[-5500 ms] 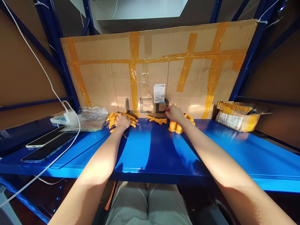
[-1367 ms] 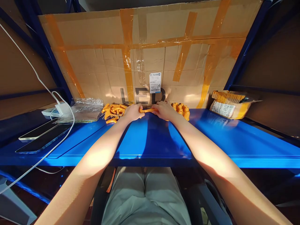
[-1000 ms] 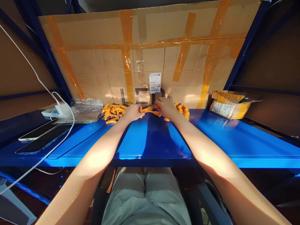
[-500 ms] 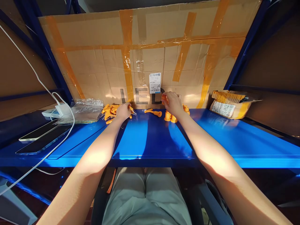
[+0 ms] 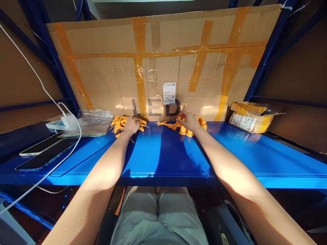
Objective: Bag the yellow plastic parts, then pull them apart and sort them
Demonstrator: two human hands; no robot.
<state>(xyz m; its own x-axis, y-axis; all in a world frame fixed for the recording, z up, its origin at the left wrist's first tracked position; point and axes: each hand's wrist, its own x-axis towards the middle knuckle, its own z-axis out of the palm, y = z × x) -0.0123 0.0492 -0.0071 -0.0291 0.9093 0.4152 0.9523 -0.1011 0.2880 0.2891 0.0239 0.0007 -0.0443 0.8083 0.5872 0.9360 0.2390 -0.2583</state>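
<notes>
My left hand [image 5: 132, 125] rests with curled fingers on a pile of orange plastic pieces [image 5: 118, 124], beside some small curly clear or silvery bits. What its fingertips grip is hidden. My right hand [image 5: 190, 120] pinches a small orange plastic piece [image 5: 178, 119], low by the back of the blue shelf. Just under and behind that hand stand several ribbed orange cylinder-shaped pieces [image 5: 189, 133], grouped close together. Between my two hands lies a long orange piece with a flared round end [image 5: 168, 125], its wide end close to my right fingers.
A cardboard sheet [image 5: 107, 81] with orange tape stands upright at the back. On the left are clear plastic wrap [image 5: 89, 124], two phones [image 5: 46, 154], a white charger [image 5: 67, 120] and its trailing cable. A torn, taped package [image 5: 251, 119] sits at the right.
My right hand has come down with the orange piece, from in front of the cardboard to beside the standing pieces. My left hand has shifted slightly left over the pile. The view has tilted slightly.
</notes>
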